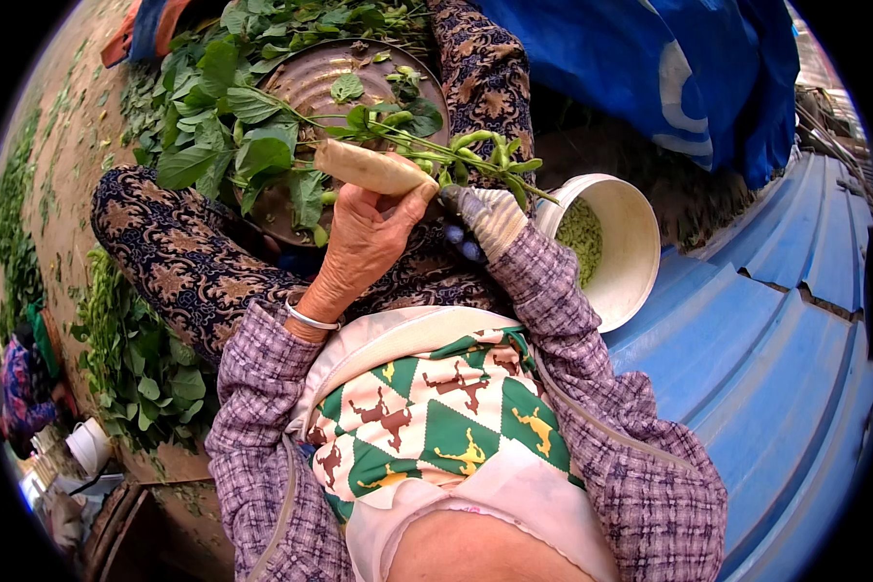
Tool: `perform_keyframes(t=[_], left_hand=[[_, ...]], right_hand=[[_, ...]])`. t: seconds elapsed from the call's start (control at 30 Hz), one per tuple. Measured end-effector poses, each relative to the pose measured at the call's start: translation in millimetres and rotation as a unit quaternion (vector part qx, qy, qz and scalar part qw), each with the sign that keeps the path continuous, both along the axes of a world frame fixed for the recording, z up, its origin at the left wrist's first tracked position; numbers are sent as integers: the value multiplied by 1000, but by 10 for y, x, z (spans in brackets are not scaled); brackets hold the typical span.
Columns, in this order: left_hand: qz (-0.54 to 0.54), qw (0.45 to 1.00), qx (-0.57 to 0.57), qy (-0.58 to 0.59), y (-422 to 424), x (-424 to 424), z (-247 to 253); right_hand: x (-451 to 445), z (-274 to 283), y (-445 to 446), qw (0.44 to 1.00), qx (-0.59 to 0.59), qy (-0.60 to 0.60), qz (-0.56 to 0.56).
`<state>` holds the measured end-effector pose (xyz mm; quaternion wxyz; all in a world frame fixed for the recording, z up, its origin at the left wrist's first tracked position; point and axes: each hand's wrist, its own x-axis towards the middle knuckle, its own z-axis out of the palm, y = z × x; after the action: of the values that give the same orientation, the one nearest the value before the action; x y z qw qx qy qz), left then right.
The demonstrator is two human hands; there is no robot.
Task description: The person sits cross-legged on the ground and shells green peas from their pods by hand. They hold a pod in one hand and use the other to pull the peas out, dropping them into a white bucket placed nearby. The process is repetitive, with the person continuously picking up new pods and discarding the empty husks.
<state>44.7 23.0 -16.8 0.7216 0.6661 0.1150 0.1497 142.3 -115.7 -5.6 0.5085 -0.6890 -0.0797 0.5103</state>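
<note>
My bare left hand (369, 231), with a metal bangle at the wrist, is closed around a thick, pale, roughly cylindrical object (367, 166); its material is unclear. My right hand (486, 217) wears a striped knit glove with dark-coated fingers. Its fingers are curled beside the left fingertips, at the pods; whether a pod is pinched there is hidden. A leafy bean plant stem (491, 169) crosses just beyond both hands, with plump green pods (473, 138) at its right end. Beneath lies a round, ridged metal tray (313, 80) strewn with leaves and a few pods.
Right of my knee, a white bucket (636, 247) tilts, holding shelled green beans (583, 236). Blue corrugated sheets (756, 342) lie at right, below a blue tarpaulin (626, 65). Cut bean plants (145, 364) lie at left. Another person (25, 385) is at the far left.
</note>
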Motion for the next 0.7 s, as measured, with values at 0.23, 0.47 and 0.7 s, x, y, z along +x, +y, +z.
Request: perform_keyframes(t=[0.23, 0.47, 0.7], left_hand=[[2, 975, -211, 63, 207, -181, 87], [75, 977, -185, 79, 280, -154, -13], [43, 927, -371, 27, 214, -27, -55]], right_hand=[[51, -7, 15, 999, -23, -44, 0], [80, -52, 41, 999, -36, -7, -34], [59, -5, 62, 999, -45, 5, -18]])
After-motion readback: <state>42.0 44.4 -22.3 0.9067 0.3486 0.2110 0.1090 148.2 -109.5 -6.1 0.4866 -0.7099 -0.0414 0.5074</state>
